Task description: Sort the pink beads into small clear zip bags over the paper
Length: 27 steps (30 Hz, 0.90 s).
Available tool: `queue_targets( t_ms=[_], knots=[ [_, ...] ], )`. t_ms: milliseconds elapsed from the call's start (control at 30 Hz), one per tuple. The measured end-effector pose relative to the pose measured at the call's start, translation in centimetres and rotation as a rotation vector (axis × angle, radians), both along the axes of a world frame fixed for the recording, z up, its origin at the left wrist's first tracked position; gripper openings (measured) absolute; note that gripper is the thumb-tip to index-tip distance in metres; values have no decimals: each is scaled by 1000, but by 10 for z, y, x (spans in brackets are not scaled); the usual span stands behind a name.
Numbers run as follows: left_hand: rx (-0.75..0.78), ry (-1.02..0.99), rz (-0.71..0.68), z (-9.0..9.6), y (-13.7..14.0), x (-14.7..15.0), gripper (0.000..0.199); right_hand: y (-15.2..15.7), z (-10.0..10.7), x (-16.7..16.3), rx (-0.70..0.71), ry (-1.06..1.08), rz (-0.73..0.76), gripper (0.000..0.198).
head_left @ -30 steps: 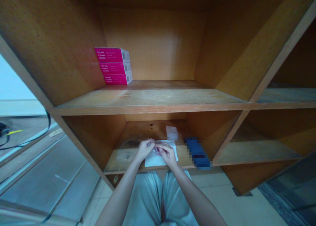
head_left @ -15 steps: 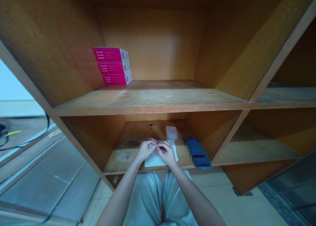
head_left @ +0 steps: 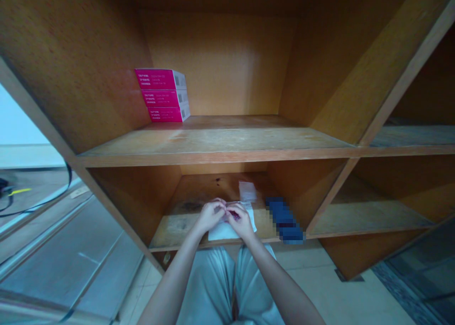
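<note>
My left hand (head_left: 212, 214) and my right hand (head_left: 241, 219) meet at the fingertips over a white sheet (head_left: 222, 231) on the lower shelf. The fingers of both are closed in a pinch. Something dark red and small (head_left: 234, 215) shows in the curl of my right hand; its kind is unclear. Whatever my left fingertips pinch is hidden or too small to name. Just beyond the hands lies a small clear plastic bag (head_left: 247, 191), flat on the shelf at the sheet's far edge.
A blurred-out dark blue object (head_left: 285, 220) lies right of the sheet. Above, three pink boxes (head_left: 163, 97) are stacked at the left of the upper shelf (head_left: 220, 139). That shelf's front edge runs above my hands, and a wooden divider (head_left: 332, 197) stands at right.
A small pale glint by my left fingers no longer shows. The fingers have shifted very slightly; everything else stays in place.
</note>
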State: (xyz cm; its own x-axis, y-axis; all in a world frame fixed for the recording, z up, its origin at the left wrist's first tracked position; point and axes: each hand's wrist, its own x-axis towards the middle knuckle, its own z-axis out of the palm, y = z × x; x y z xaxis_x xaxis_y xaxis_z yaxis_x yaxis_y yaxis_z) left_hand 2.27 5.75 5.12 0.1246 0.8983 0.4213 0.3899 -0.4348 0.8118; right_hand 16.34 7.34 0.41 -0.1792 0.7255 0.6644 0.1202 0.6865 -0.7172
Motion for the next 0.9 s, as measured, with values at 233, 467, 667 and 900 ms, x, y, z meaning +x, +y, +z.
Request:
queue_targets(
  t_ms=[233, 467, 667, 900],
  knots=[
    [12, 92, -38, 3, -1, 0, 16, 2, -5, 0, 6, 8, 45, 16],
    [15, 133, -54, 6, -2, -2, 15, 3, -4, 0, -15, 33, 80, 18],
    [1, 151, -66, 6, -3, -2, 14, 2, -5, 0, 6, 40, 78, 16],
    [4, 221, -37, 8, -4, -1, 9, 2, -4, -1, 0, 33, 74, 13]
  ],
)
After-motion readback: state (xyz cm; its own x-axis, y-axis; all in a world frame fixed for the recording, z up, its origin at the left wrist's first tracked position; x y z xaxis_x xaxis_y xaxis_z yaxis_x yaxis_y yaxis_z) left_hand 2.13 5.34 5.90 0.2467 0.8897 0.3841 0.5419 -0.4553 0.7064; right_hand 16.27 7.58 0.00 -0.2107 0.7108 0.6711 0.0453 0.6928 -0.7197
